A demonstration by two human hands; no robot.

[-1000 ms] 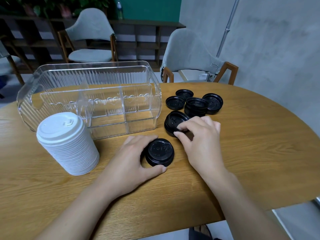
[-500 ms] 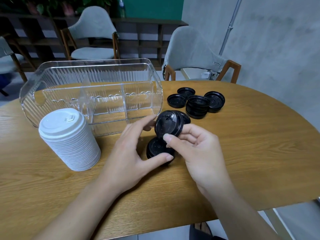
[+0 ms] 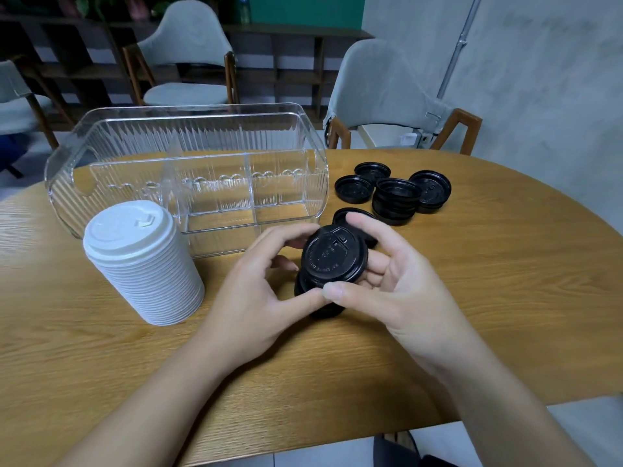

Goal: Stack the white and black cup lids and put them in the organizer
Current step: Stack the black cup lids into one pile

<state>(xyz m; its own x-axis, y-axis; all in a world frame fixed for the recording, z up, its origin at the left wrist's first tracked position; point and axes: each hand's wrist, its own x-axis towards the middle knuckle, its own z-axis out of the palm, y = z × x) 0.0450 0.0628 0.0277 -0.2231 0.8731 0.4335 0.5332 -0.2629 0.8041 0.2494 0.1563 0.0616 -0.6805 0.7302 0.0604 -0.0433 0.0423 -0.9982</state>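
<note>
Both hands [image 3: 256, 291] and forearms bare — no sleeves, rings or watch.

Black lid [image 3: 333, 256] tilted, held above a short black lid stack [image 3: 323, 306] near table centre. White lid stack [image 3: 143, 261] upright, left side. Clear ribbed organizer [image 3: 188, 170] at far edge. Loose black lids [image 3: 394, 193] far right of it.

lid stack [image 3: 143, 261] before organizer [image 3: 188, 170], loose lids [image 3: 394, 197] right of it, all on table [image 3: 505, 298]
</note>
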